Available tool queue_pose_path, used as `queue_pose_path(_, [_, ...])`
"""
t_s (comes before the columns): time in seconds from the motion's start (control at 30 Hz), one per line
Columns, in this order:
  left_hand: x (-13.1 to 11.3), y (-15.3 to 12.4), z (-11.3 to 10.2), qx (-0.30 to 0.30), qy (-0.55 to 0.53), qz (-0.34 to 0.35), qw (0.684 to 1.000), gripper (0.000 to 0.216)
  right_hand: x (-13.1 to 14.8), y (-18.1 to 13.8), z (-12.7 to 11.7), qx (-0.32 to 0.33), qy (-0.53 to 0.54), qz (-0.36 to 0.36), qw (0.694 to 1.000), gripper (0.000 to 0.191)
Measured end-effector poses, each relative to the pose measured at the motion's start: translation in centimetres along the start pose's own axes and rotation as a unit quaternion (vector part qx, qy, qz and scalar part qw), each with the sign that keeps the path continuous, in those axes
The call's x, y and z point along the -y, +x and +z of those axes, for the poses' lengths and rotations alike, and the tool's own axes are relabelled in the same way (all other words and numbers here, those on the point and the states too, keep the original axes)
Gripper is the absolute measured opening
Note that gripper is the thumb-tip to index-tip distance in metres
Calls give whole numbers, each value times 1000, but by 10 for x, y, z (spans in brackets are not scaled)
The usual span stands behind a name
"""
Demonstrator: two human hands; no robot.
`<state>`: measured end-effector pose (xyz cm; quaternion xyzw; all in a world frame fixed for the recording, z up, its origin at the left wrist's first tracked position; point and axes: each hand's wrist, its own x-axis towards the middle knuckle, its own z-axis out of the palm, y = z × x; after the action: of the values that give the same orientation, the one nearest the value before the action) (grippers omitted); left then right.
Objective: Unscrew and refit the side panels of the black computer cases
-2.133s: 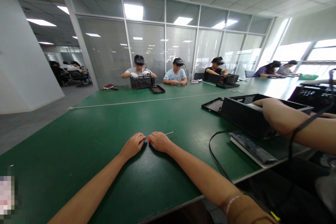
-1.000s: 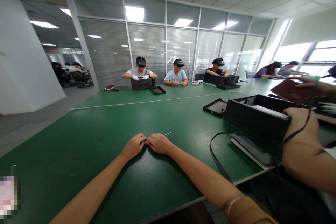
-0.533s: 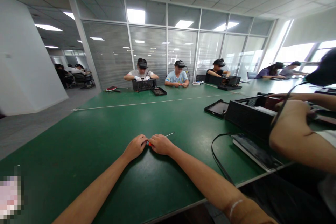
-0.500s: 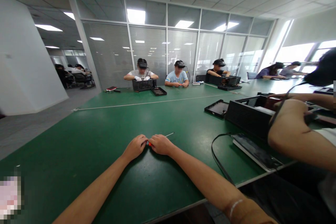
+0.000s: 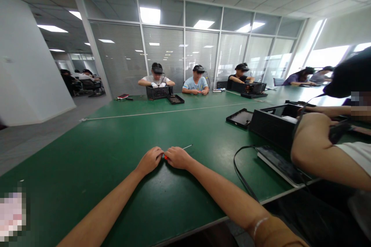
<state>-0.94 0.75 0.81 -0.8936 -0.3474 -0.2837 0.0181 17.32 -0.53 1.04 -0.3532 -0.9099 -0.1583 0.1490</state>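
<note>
My left hand [image 5: 150, 159] and my right hand [image 5: 179, 158] meet over the green table [image 5: 139, 208], fingertips close together. Between them shows the red-orange and bluish handle end [image 5: 166, 157] of what looks like a small screwdriver. Its thin metal shaft [image 5: 188, 147] sticks out beyond my right hand, pointing right and away from me. My right fingers are wrapped round the handle, hiding most of it. The fingers of my left hand are pinched at the handle's end.
At right, a co-worker's arm [image 5: 315, 139] reaches over a black computer case [image 5: 269, 129]. A black panel [image 5: 240, 118] lies beside it. Nearer are a dark flat device [image 5: 282, 166] and a black strap [image 5: 236, 166]. Several people sit across the table. A pixelated patch [image 5: 11, 216] is at lower left.
My hands hold nearly the same pose at the handle. The view has shifted very slightly, and the co-worker's arm and head at right have moved a little.
</note>
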Motion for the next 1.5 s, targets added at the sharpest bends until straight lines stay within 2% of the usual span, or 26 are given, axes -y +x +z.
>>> queue_pose_path(0.67, [1, 0, 1, 5, -1, -2, 1000, 21, -1, 1, 6, -19, -10, -12, 1000, 21])
queue_pose_path(1.5, [2, 0, 1, 2, -3, -1, 1000, 22, 0, 1, 4, -1, 8, -3, 1000, 21])
